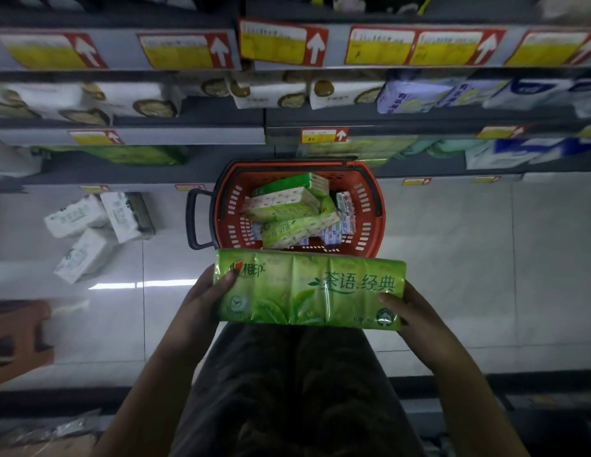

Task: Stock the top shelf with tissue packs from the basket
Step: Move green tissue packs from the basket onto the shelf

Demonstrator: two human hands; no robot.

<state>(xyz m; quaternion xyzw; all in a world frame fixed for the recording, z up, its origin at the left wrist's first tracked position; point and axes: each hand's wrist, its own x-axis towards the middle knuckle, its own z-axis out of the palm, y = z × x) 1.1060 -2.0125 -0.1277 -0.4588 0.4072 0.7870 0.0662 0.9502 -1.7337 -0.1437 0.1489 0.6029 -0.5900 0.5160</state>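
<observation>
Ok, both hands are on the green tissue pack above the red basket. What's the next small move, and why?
Probably raise the green plastic-wrapped tissue pack up and forward toward the highest grey shelf in view. The left hand and right hand each grip one end. The pack is held level and clear of the red plastic basket, so nothing seems to block the lift.

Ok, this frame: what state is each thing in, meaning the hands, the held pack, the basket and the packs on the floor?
green pack: held level by both ends, label facing the camera.
left hand: grips the pack's left end, thumb on top.
right hand: grips the pack's right end.
basket: on the floor, holding more packs.
white packs: lying loose on the floor, left of the basket.
</observation>
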